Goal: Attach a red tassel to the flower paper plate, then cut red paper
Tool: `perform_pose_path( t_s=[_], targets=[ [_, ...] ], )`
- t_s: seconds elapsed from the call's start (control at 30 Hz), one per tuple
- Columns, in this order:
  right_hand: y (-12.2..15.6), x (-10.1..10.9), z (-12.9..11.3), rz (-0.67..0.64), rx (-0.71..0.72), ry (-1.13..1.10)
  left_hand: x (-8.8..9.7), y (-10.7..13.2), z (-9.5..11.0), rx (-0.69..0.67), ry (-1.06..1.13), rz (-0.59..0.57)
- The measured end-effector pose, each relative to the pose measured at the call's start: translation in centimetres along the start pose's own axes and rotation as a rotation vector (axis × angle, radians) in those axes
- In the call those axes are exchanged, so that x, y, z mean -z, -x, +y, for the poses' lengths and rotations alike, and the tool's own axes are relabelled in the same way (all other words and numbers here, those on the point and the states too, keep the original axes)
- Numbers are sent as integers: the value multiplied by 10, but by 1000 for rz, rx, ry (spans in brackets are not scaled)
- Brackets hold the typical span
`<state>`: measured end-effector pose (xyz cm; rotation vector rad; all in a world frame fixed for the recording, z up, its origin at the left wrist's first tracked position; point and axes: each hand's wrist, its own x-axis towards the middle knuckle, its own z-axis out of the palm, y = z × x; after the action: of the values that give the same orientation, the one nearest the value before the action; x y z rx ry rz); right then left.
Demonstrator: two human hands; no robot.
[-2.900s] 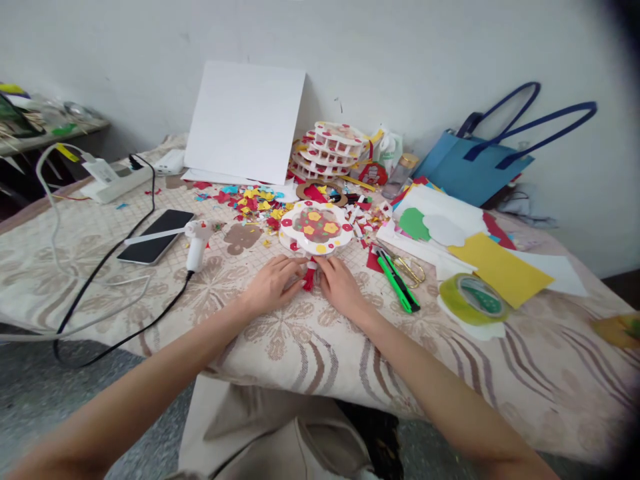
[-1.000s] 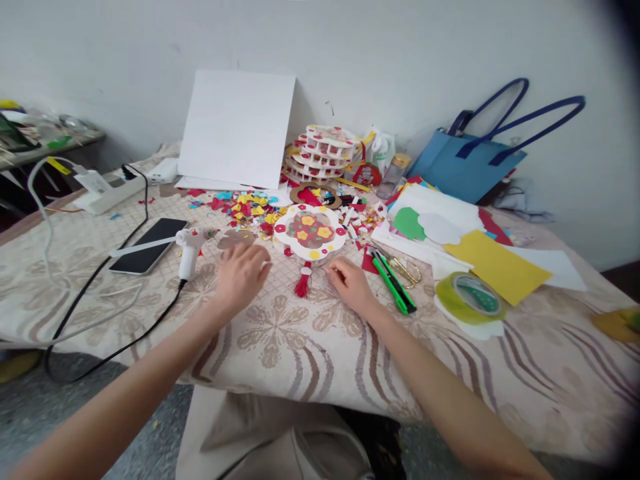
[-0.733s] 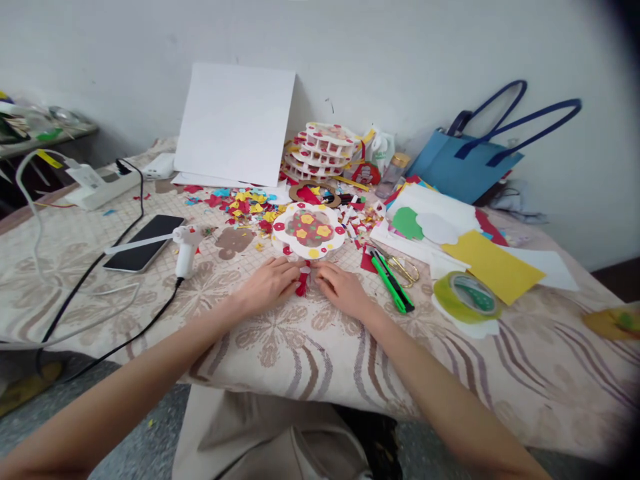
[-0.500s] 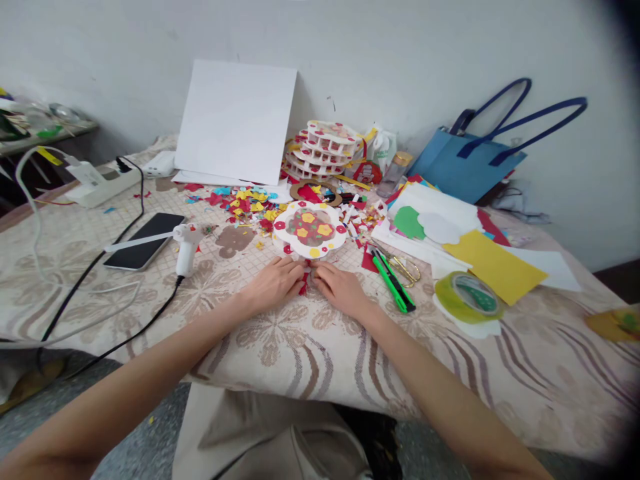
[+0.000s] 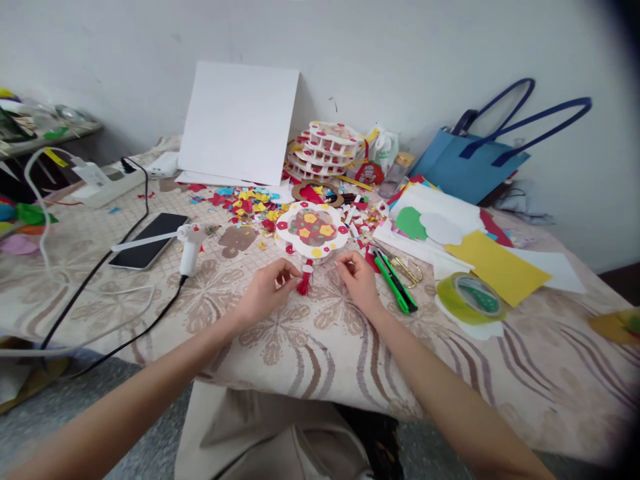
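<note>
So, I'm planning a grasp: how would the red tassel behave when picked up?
The red tassel would probably droop, as its lower end spreads into strands. It is likely light, being slim. Lifting it might tug the flower-shaped piece, whose edge its top seems to reach.

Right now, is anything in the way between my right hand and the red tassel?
Nothing visible is: only patterned tablecloth shows between the right hand and the red tassel. The left hand is on the tassel's other side, and the green cutter lies outside that gap.
</note>
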<state>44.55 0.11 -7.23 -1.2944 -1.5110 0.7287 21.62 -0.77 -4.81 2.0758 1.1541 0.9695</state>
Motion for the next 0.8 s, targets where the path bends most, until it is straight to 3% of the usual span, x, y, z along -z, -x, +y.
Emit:
perform_pose_path(
  t_s=[0.23,0.33,0.47,0.57,0.8],
  targets=[
    [10,2,-16,143,9,-20,0,4,10,178,210,-4],
    [18,-1,-26,51,8,-46,-3,5,16,243,352,-35],
    [23,-9,-36,-12,249,-8,-7,6,25,361,707,-162],
    [24,-17,-42,-5,461,89,-11,8,31,398,861,-180],
    [28,-23,-47,-78,515,167,-18,5,43,447,941,-284]
  ],
)
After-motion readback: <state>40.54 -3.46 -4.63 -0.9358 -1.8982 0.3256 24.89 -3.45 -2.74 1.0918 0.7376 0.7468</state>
